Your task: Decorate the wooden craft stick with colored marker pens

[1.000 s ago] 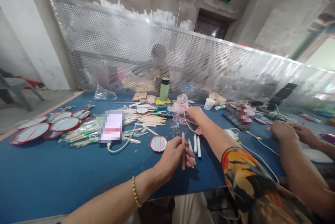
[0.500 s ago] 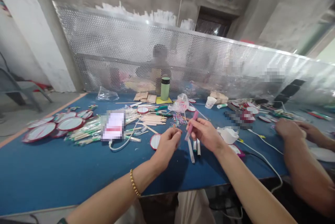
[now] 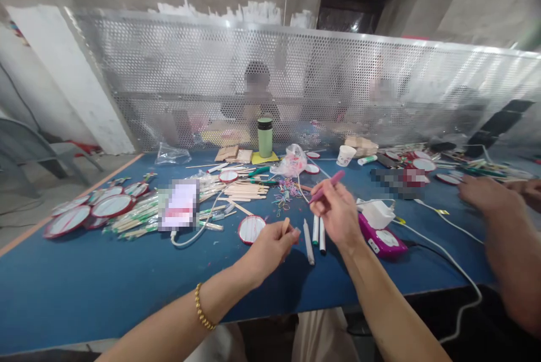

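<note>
My left hand (image 3: 270, 246), with a beaded bracelet at the wrist, is closed in a pinch. A short end of a wooden stick (image 3: 286, 223) pokes up from its fingers, most of it hidden; a small clear bit shows at the fingertips. My right hand (image 3: 338, 212) is closed round a pink-purple pen (image 3: 327, 186) that slants up to the right. Between the hands lie a whitish tube-like pen (image 3: 309, 242) and two white markers (image 3: 322, 236), one with a green end and one with a black end. A round red-rimmed disc (image 3: 252, 229) is beside my left hand.
Wooden sticks (image 3: 245, 191), small coloured bands (image 3: 288, 193) and a green bottle (image 3: 265, 139) stand or lie behind. A cabled phone (image 3: 181, 204), wrapped sticks and red-rimmed discs (image 3: 67, 221) are left. A purple device (image 3: 380, 241) and a co-worker's arm (image 3: 507, 238) are right.
The pen in my right hand has tipped from nearly upright to a flatter slant. My left hand sits slightly lower, still pinching the stick. The view has tilted and shifted, showing more of the purple device.
</note>
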The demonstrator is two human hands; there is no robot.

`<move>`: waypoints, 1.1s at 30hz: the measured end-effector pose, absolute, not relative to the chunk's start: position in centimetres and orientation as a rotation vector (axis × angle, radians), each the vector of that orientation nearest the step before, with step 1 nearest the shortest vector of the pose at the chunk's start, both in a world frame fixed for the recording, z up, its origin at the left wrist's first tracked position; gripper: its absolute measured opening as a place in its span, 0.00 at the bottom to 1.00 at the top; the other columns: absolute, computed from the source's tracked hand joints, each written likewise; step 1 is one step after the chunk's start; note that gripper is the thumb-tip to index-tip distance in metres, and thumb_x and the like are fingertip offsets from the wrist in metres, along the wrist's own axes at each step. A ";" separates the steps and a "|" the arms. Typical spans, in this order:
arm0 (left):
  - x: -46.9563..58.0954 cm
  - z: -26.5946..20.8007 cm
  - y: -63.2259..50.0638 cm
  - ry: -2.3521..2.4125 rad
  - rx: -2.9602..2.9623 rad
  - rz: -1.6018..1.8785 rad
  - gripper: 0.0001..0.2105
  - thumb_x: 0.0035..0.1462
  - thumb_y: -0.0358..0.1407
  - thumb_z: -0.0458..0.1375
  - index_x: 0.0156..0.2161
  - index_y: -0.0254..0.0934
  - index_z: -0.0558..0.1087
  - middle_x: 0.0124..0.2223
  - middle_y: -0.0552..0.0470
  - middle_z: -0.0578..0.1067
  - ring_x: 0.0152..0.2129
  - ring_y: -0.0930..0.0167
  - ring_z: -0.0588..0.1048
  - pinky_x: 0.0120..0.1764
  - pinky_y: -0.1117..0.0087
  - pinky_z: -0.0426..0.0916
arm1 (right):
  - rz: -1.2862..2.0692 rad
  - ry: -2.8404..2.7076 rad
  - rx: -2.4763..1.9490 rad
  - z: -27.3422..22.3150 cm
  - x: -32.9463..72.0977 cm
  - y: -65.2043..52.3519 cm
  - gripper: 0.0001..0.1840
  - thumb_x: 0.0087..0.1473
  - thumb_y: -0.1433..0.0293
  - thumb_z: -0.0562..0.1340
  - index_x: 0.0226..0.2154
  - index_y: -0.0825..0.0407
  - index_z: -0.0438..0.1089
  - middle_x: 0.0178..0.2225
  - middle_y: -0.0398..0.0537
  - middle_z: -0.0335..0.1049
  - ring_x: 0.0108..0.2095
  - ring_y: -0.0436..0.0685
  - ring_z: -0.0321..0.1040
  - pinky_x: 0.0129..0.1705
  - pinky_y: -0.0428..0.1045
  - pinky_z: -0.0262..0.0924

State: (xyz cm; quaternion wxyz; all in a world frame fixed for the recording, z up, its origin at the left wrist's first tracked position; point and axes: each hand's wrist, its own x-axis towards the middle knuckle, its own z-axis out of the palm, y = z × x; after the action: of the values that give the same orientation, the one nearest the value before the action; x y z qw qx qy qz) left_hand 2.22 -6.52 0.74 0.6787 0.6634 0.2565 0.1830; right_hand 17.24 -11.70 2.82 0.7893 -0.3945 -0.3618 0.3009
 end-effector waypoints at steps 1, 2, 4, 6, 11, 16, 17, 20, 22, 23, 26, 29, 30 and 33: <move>2.1 0.8 -6.7 0.577 1.495 0.403 0.24 0.49 0.60 0.59 0.28 0.39 0.64 0.16 0.65 0.55 0.13 0.79 0.51 0.17 0.74 0.46 | 0.593 -0.771 -0.810 3.3 17.4 -11.9 0.19 0.50 0.55 0.71 0.26 0.52 0.70 0.20 0.37 0.67 0.15 0.43 0.56 0.18 0.42 0.56; 2.1 1.0 -6.8 0.574 1.510 0.418 0.24 0.50 0.60 0.59 0.28 0.39 0.64 0.16 0.65 0.55 0.13 0.79 0.51 0.18 0.75 0.47 | 0.575 -0.786 -0.789 3.6 17.6 -12.2 0.17 0.52 0.56 0.70 0.28 0.52 0.71 0.24 0.40 0.70 0.17 0.43 0.58 0.19 0.42 0.58; 2.1 1.1 -6.6 0.596 1.555 0.437 0.23 0.50 0.58 0.58 0.27 0.39 0.63 0.16 0.65 0.56 0.13 0.79 0.52 0.18 0.75 0.47 | 0.577 -0.792 -0.730 4.2 17.8 -12.4 0.16 0.54 0.57 0.69 0.29 0.52 0.71 0.27 0.41 0.73 0.18 0.44 0.60 0.20 0.43 0.60; 2.3 1.3 -6.2 0.674 1.619 0.391 0.21 0.53 0.56 0.56 0.25 0.40 0.62 0.14 0.64 0.55 0.12 0.79 0.51 0.17 0.74 0.46 | 0.642 -0.750 -0.669 4.2 17.9 -12.3 0.15 0.52 0.58 0.71 0.30 0.52 0.71 0.27 0.40 0.73 0.17 0.43 0.60 0.20 0.43 0.60; 3.7 1.6 -4.8 0.879 1.786 0.205 0.17 0.61 0.43 0.51 0.23 0.39 0.62 0.12 0.60 0.61 0.08 0.78 0.54 0.16 0.75 0.48 | 0.797 -0.658 -0.564 3.3 18.4 -11.8 0.13 0.49 0.62 0.73 0.32 0.51 0.71 0.26 0.40 0.75 0.17 0.43 0.61 0.20 0.42 0.60; 6.6 1.4 -3.4 0.988 1.834 0.100 0.17 0.59 0.35 0.54 0.18 0.37 0.64 0.09 0.56 0.61 0.06 0.76 0.57 0.15 0.75 0.48 | 0.767 -0.677 -0.533 3.0 18.8 -12.5 0.12 0.50 0.63 0.71 0.32 0.50 0.71 0.26 0.41 0.76 0.16 0.44 0.61 0.18 0.42 0.60; 7.3 1.4 -3.0 1.000 1.835 0.091 0.16 0.59 0.34 0.54 0.19 0.36 0.66 0.08 0.57 0.61 0.06 0.77 0.57 0.15 0.75 0.49 | 0.753 -0.674 -0.533 3.0 18.9 -12.6 0.12 0.50 0.63 0.71 0.32 0.50 0.71 0.26 0.41 0.76 0.16 0.44 0.61 0.18 0.42 0.60; 9.3 1.7 -2.4 1.001 1.812 0.069 0.15 0.59 0.31 0.53 0.21 0.33 0.70 0.08 0.55 0.62 0.07 0.76 0.57 0.16 0.75 0.50 | 0.710 -0.667 -0.539 3.0 19.0 -12.9 0.12 0.50 0.62 0.71 0.31 0.51 0.71 0.25 0.41 0.76 0.15 0.44 0.61 0.17 0.42 0.60; 10.2 2.3 -2.2 0.975 1.771 0.058 0.14 0.59 0.31 0.53 0.23 0.31 0.71 0.10 0.53 0.64 0.07 0.77 0.57 0.15 0.75 0.49 | 0.686 -0.682 -0.549 3.0 18.9 -13.0 0.12 0.50 0.62 0.71 0.31 0.50 0.71 0.25 0.40 0.76 0.15 0.44 0.61 0.17 0.42 0.60; 10.5 2.7 -2.2 0.950 1.746 0.070 0.13 0.60 0.31 0.52 0.25 0.31 0.71 0.12 0.52 0.67 0.07 0.77 0.57 0.15 0.75 0.49 | 0.675 -0.694 -0.553 3.0 18.8 -13.1 0.12 0.50 0.61 0.71 0.31 0.50 0.71 0.25 0.40 0.75 0.15 0.44 0.61 0.17 0.42 0.60; 9.6 4.0 -2.4 0.840 1.662 0.136 0.08 0.60 0.33 0.55 0.30 0.31 0.71 0.18 0.53 0.71 0.10 0.79 0.59 0.15 0.76 0.49 | 0.648 -0.727 -0.572 3.1 18.6 -13.1 0.14 0.50 0.61 0.72 0.29 0.51 0.70 0.25 0.40 0.75 0.15 0.44 0.61 0.17 0.43 0.62; 6.7 4.6 -2.9 0.776 1.572 0.283 0.10 0.64 0.40 0.52 0.38 0.34 0.69 0.24 0.57 0.69 0.13 0.79 0.63 0.17 0.78 0.53 | 0.610 -0.731 -0.600 3.2 18.6 -13.1 0.14 0.50 0.59 0.72 0.28 0.51 0.71 0.26 0.40 0.75 0.16 0.45 0.64 0.19 0.44 0.65; 5.6 4.6 -3.1 0.734 1.533 0.353 0.12 0.64 0.43 0.52 0.40 0.35 0.69 0.25 0.58 0.69 0.14 0.80 0.63 0.17 0.78 0.53 | 0.594 -0.722 -0.604 3.2 18.6 -13.1 0.14 0.50 0.59 0.72 0.28 0.50 0.71 0.27 0.40 0.75 0.17 0.46 0.65 0.21 0.45 0.66; 2.9 3.6 -4.3 0.583 1.271 0.559 0.13 0.60 0.44 0.59 0.37 0.33 0.70 0.25 0.57 0.68 0.16 0.79 0.66 0.20 0.78 0.58 | 0.556 -0.706 -0.633 3.3 18.3 -13.0 0.14 0.48 0.59 0.73 0.29 0.49 0.73 0.29 0.40 0.76 0.20 0.47 0.70 0.26 0.47 0.71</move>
State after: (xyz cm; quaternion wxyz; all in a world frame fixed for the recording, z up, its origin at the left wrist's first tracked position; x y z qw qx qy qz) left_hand 2.86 -4.25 3.64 0.7296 0.5770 0.2649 0.2540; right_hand 18.30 -13.04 3.31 0.8528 -0.3006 -0.3356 0.2640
